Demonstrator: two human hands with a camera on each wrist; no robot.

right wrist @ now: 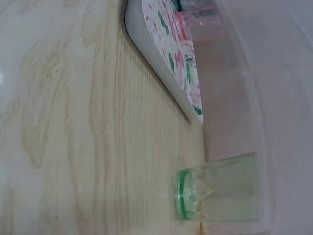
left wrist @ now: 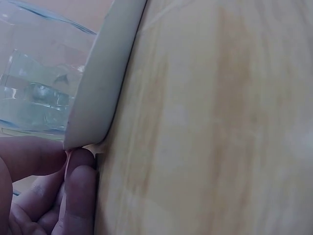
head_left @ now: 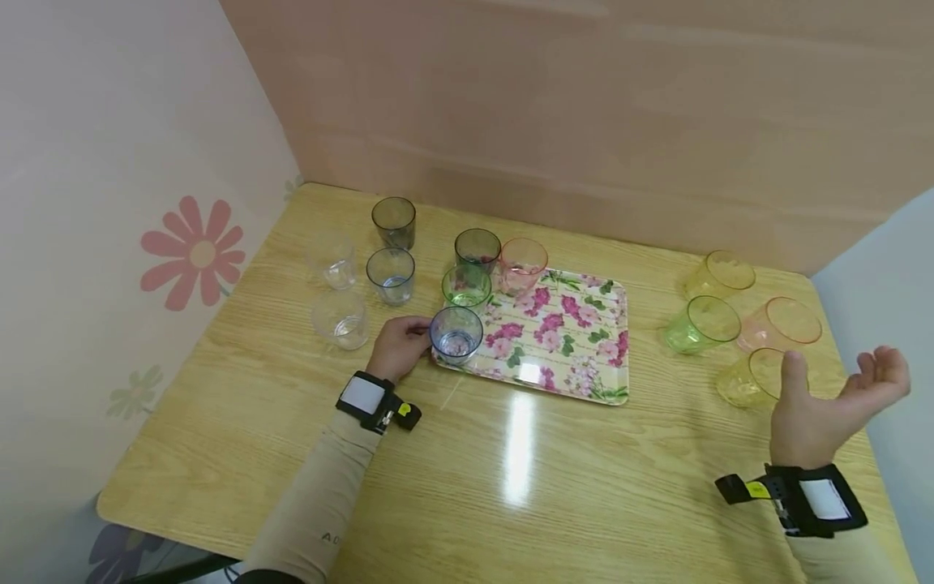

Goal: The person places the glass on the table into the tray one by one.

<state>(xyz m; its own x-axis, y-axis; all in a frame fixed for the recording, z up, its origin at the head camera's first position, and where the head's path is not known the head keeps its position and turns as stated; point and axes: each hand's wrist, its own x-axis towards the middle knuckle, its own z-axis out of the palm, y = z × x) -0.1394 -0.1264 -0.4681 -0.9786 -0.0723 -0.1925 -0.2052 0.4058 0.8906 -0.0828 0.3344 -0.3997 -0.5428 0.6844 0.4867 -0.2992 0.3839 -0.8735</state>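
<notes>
My left hand (head_left: 398, 349) pinches the left edge of a floral tray (head_left: 554, 349); in the left wrist view its thumb and fingertips meet at the pale rim (left wrist: 98, 93). Right beside those fingers, a blue glass (head_left: 456, 337) stands on the tray's front left corner. Behind it on the tray are a green glass (head_left: 467, 288), a dark grey glass (head_left: 477, 250) and a pink glass (head_left: 523, 268). My right hand (head_left: 824, 414) is raised at the right, palm up with fingers spread and nothing in it, close to a yellow glass (head_left: 747, 385).
Left of the tray stand two clear glasses, a pale blue glass (head_left: 392, 277) and another dark grey glass (head_left: 395, 223). At the right are a green glass (head_left: 702, 326), a pink glass (head_left: 781, 324) and a yellow glass (head_left: 720, 276). Walls border the wooden table (head_left: 584, 487).
</notes>
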